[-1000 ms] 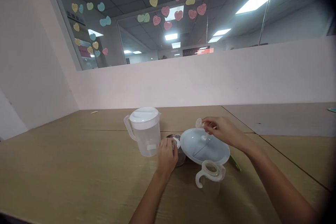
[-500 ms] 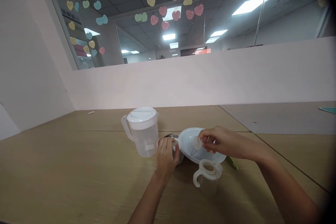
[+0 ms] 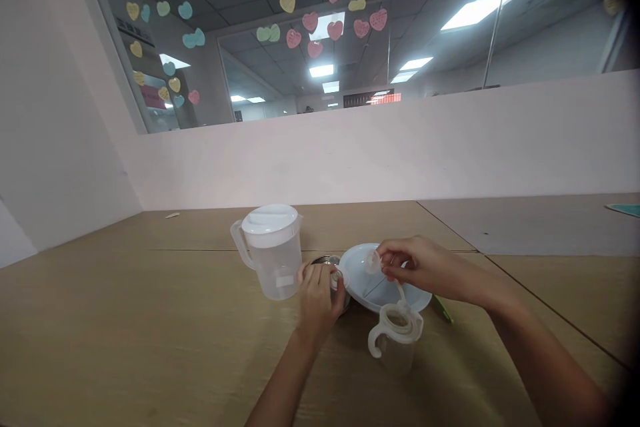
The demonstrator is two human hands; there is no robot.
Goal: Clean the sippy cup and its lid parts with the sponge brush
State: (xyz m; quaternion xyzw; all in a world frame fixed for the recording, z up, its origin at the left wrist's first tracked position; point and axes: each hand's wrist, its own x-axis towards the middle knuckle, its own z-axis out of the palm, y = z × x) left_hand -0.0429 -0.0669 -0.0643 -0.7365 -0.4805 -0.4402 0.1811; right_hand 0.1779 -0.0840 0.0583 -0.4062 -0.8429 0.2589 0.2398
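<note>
My left hand (image 3: pixel 319 297) is closed around a small jar with a white rim (image 3: pixel 342 278), most of it hidden by the fingers. A shiny metal container (image 3: pixel 326 259) shows just behind that hand. My right hand (image 3: pixel 407 260) is raised over a pale divided plate (image 3: pixel 360 257), pinching a small clear round piece (image 3: pixel 373 261); whether this is a lid or a spoon I cannot tell. Below the right hand stands a clear seasoning jar (image 3: pixel 399 350) with a white hooked handle and an uncovered top. A thin white strip (image 3: pixel 401 291) rises from its rim toward my fingers.
A clear lidded pitcher (image 3: pixel 275 253) stands left of my left hand. Some green object (image 3: pixel 443 309) lies partly under the plate's right side. Farther off are a small flat piece (image 3: pixel 173 215) near the wall and a teal item (image 3: pixel 625 209) at the right edge.
My right hand has risen a little with the clear round piece, which has shifted slightly up and left. The white strip above the seasoning jar now shows more clearly. My left hand has hardly moved.
</note>
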